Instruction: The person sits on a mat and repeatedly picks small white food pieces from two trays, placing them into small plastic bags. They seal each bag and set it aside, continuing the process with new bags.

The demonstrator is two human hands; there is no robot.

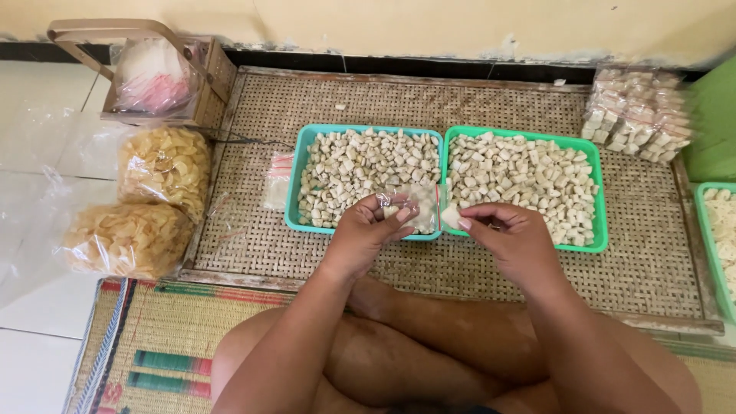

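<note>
My left hand (366, 232) holds a small clear plastic bag (420, 205) with a red zip strip, a few pale pieces inside it. My right hand (507, 232) pinches one pale cracker piece (450, 216) right at the bag's mouth. Both hands hover over the near edges of two teal trays. The left teal tray (294, 201) and the right teal tray (602, 230) are each filled with several pale cracker pieces. All of it rests on a woven bamboo tray (475, 276) on the floor. My crossed legs are below.
Two big clear bags of yellow chips (165, 162) (126, 239) lie at left. A wooden basket (203, 80) holds clear bags. Spare small bags (277, 180) lie beside the left tray. Filled packets (638, 115) are stacked at back right. A third teal tray (717, 245) sits at right.
</note>
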